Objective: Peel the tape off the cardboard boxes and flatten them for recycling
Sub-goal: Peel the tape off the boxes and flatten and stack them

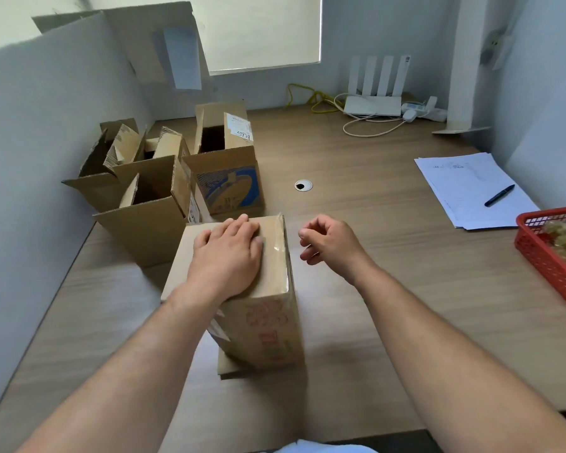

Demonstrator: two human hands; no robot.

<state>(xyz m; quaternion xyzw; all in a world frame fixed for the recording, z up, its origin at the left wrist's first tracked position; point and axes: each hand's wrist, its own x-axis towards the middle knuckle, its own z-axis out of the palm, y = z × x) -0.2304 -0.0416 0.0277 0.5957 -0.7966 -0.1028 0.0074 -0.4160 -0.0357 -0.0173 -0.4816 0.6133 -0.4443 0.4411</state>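
While the left hand (229,253) lies flat, fingers straight, on top of the closed box (270,328), the right hand (327,243) hovers just beside the box's right edge, fingers loosely curled around nothing I can see. The box stands upright near the front edge of the desk (389,305), with clear tape (283,245) glinting along its top right edge. Bare desk runs from there to the papers (464,178), pen (499,195) and red basket (543,256) at the right rim. To the left and behind, open boxes (144,223) crowd against the wall, the nearest almost touching the closed box; their flaps overlap, so I cannot count them surely. Red print on the closed box's near side is too blurred to read, 1 flap under its base is mostly hidden, and the basket is cut off at the right.
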